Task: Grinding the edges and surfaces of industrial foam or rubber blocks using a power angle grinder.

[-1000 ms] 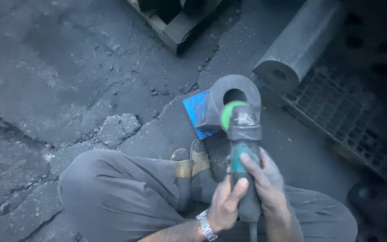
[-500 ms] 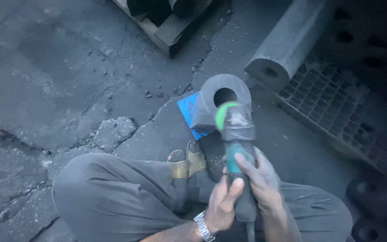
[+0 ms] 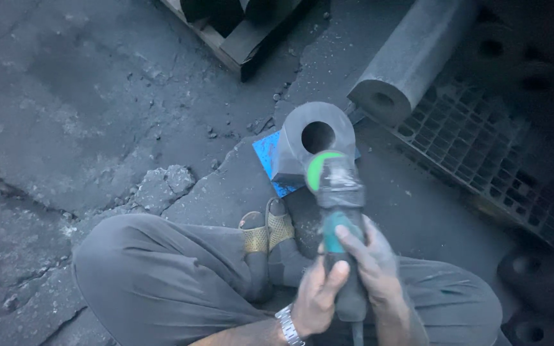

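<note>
Cracked floor [image 3: 84, 115]; grinder [image 3: 338, 211] in both hands

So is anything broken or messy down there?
Yes. The concrete floor is cracked, with a loose-looking chunk lifted beside the person's knee, and small rubble lies scattered near the blue sheet. The grey block under the grinder looks whole.

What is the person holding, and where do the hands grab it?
An angle grinder, gripped by both the left hand and right hand around its rear handle.
</note>
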